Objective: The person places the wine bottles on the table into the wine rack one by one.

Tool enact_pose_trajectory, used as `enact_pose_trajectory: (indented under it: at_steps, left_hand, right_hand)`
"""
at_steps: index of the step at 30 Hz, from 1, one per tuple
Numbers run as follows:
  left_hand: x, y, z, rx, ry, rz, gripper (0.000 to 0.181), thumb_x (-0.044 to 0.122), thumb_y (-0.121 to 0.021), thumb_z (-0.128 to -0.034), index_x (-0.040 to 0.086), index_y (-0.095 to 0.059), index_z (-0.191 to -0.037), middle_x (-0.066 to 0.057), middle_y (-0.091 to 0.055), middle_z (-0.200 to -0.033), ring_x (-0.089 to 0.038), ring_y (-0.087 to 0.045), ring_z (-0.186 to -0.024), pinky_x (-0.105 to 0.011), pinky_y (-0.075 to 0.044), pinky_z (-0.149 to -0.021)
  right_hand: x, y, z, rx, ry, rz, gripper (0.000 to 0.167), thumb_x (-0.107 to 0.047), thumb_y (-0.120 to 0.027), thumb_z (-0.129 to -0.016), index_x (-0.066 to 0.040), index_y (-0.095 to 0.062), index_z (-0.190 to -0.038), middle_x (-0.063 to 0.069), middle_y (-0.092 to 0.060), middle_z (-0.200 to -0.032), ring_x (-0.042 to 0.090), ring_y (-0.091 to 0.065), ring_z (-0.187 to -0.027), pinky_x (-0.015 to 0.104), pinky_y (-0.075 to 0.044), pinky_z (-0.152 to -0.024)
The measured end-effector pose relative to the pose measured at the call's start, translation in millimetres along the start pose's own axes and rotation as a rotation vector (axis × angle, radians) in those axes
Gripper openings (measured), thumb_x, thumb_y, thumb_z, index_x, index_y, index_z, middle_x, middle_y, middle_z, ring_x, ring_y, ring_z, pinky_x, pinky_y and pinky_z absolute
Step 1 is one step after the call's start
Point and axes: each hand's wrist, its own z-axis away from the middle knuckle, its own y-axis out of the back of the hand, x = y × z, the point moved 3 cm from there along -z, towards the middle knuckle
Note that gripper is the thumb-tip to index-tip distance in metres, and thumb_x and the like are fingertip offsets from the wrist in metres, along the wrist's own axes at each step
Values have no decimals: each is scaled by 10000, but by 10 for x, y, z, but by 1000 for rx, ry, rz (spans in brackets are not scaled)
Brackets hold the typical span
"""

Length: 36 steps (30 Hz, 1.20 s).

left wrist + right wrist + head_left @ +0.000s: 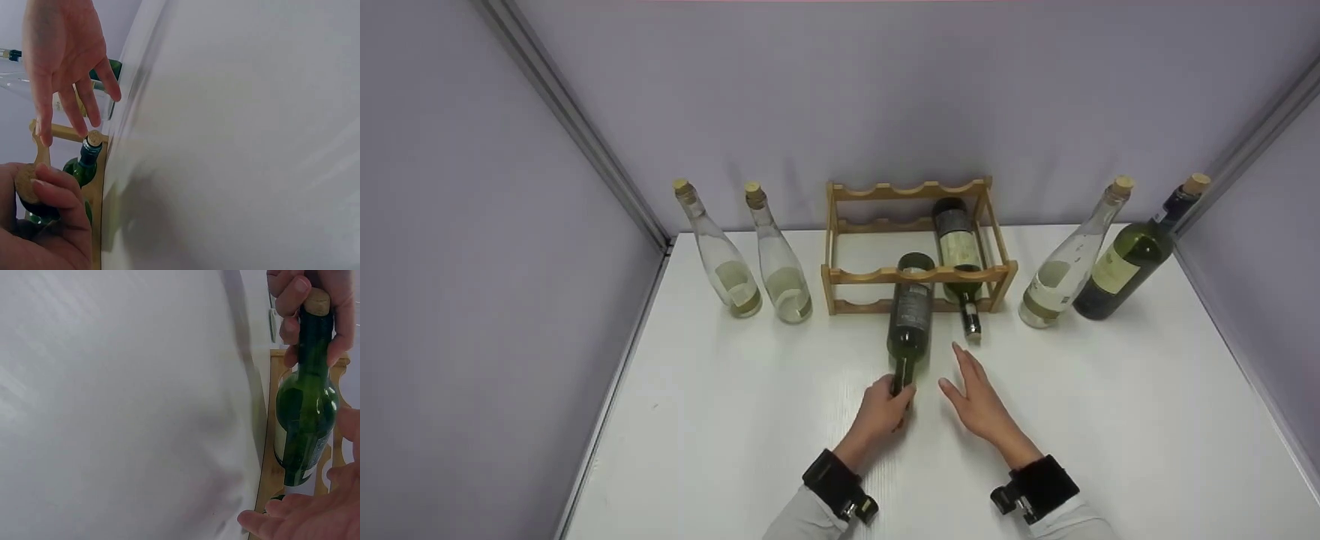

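My left hand [879,412] grips the neck of a dark green wine bottle [910,326], just below its cork [316,302]. The bottle's base end passes under the front top rail of a wooden wine rack [877,277], in the lower tier. Beside it, a second green wine bottle [960,247] lies in the rack's right side, neck toward me. My right hand [984,409] is open with fingers spread, just in front of that bottle's corked neck [973,326], holding nothing. In the right wrist view, the held bottle appears near the right palm [320,517], apparently not touching.
Two clear corked bottles, one outer [727,274] and one inner [784,277], stand left of the rack. To the right stand a clear bottle [1057,277] and a green wine bottle [1125,262]. Pale walls [765,90] enclose the white table [720,435].
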Motion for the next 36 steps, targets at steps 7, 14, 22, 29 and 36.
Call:
enact_pose_trajectory:
  at_steps: [7,14,22,29,36]
  left_hand:
    - [-30,25,1,-33,-45,39,265,315,-589,-990,52,-582,-1016,11,-546,-608,-104,-483,-465,-255,-392,-421]
    - [-31,-74,-33,20,-61,-10,268,300,-548,-1010,34,-578,-1009,49,-541,-663,-85,-496,-551,-244,-402,-485]
    - [-17,-169,-104,52,-82,-33,270,304,-534,-1014,38,-572,-982,48,-532,-672,-82,-495,-560,-248,-405,-502]
    - [21,-183,-251,75,-98,-63,268,306,-520,-1022,47,-570,-973,37,-517,-707,-103,-490,-614,-278,-418,-560]
    - [83,-150,-372,24,-83,-100,289,349,-507,-1028,76,-565,-956,35,-558,-734,-107,-508,-644,-282,-429,-601]
  right_hand:
    - [11,-27,-4,10,24,19,648,-329,-519,-1031,-60,-243,-1552,318,-192,-1543,490,-233,-1395,630,-240,-1079]
    - [17,-47,-12,8,19,42,628,-327,-519,-1030,-75,-270,-1549,297,-207,-1550,479,-253,-1392,622,-250,-1080]
    - [16,-63,-11,16,38,47,623,-302,-527,-1028,-59,-274,-1544,311,-235,-1532,481,-273,-1382,610,-262,-1081]
    - [31,-71,-10,4,25,22,641,-308,-519,-1032,-36,-248,-1545,322,-218,-1532,481,-256,-1389,613,-256,-1081]
    - [46,-75,-12,-11,-5,1,657,-325,-513,-1033,-59,-221,-1558,314,-190,-1546,480,-249,-1392,610,-246,-1088]
